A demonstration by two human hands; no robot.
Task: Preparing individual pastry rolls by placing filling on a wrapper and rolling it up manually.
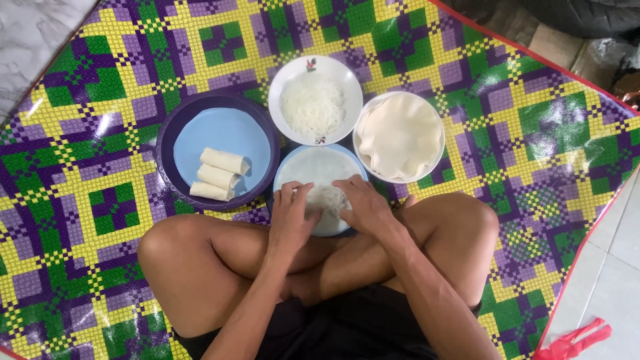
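- Between the two hands, a small heap of white noodles (327,198) lies on a round translucent wrapper (319,168); the heap has no clear long axis.
- The left hand (291,215) rests palm down, its fingers curled onto the near left edge of the heap, pressing but not clenched.
- The right hand (358,203) mirrors it on the other side, fingers bent inward and touching the noodles; both forearms run back over crossed bare legs.
- Under the wrapper sits a light blue plate (288,170).
- Just beyond the fingertips stands a white bowl of noodles (315,100).
- Beyond and right of the right hand, a white plate of stacked wrappers (399,135).
- Beyond and left of the left hand, a purple tray (175,127) carries three finished rolls (219,175), their long axes running left to right, slightly tilted.
- All rest on a checked floor mat (100,200) of yellow, green and purple.
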